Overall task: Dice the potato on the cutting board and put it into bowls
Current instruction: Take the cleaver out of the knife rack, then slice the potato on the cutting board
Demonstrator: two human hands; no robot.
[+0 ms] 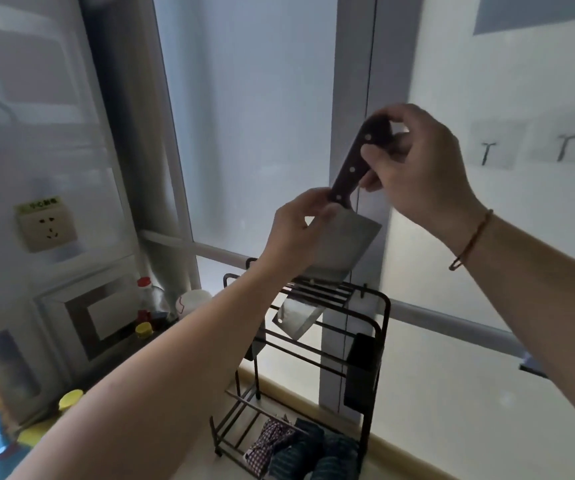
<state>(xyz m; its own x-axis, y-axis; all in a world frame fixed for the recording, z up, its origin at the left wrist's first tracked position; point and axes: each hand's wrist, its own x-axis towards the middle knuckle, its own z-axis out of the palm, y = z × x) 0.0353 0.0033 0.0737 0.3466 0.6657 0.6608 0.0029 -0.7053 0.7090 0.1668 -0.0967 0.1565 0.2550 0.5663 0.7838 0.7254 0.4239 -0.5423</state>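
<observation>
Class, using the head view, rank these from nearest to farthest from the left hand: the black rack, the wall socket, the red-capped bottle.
From the left hand:
1. Black rack, just below.
2. Red-capped bottle, lower left.
3. Wall socket, far left.

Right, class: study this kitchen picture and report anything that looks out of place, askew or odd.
The cleaver is held blade-down above the black rack: the right hand grips its handle while the left hand pinches the bare blade near the handle. A second blade hangs tilted in the rack. Nothing looks spilled or broken.
</observation>
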